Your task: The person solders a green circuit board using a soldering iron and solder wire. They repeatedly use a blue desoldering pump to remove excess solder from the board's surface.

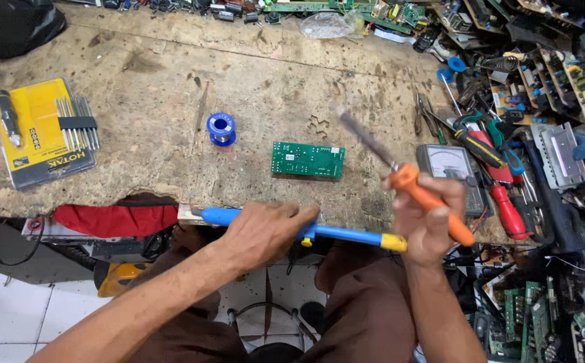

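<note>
Here, left hand (265, 228) wrapped around blue suction pump (346, 234), right hand (427, 222) gripping orange soldering iron (434, 203) off worktop's (171, 87) near edge; hot tip could burn fingers if swung closer.

Blue desoldering pump (346, 234) and orange-handled soldering iron (434, 202), both in the hands at the near edge of the workbench.

The pump is a long blue tube with a yellow end at the right and a small yellow button near the middle; it lies almost horizontal, and the left hand (265, 232) is closed over its left half. The soldering iron has an orange handle and a grey metal shaft; the right hand (427, 225) grips the handle, and the tip points up and to the left.
</note>
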